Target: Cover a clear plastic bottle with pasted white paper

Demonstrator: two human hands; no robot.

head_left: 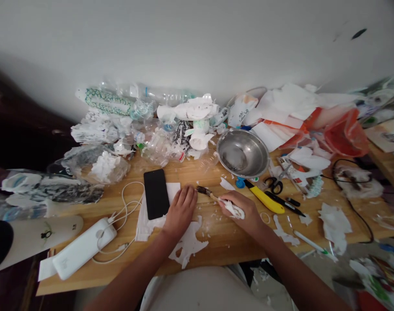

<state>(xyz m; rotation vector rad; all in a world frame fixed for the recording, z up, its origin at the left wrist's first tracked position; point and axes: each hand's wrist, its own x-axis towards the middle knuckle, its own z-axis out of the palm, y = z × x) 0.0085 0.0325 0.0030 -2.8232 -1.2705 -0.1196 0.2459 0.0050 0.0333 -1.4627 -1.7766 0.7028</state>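
Note:
In the head view my right hand [240, 207] is closed around a paintbrush [212, 195]. White crumpled paper or tissue [233, 209] is wrapped about the handle within the grip. Dark bristles point left, close to the fingertips of my left hand [183, 206]. That hand lies palm down with its fingers stretched out, by a white paper sheet [174, 190]. Left of it, a black phone [156, 194] rests on folded white tissue [143, 226]. A torn white paper scrap [190, 242] is below my left hand.
A steel bowl [221, 151] stands behind my hands. A yellow utility knife [264, 198], scissors [274, 185] and a black pen [285, 203] lie right. A white power bank [85, 248] with a cable is left. Plastic bottles [161, 147] and an orange bag [344, 131] crowd the back.

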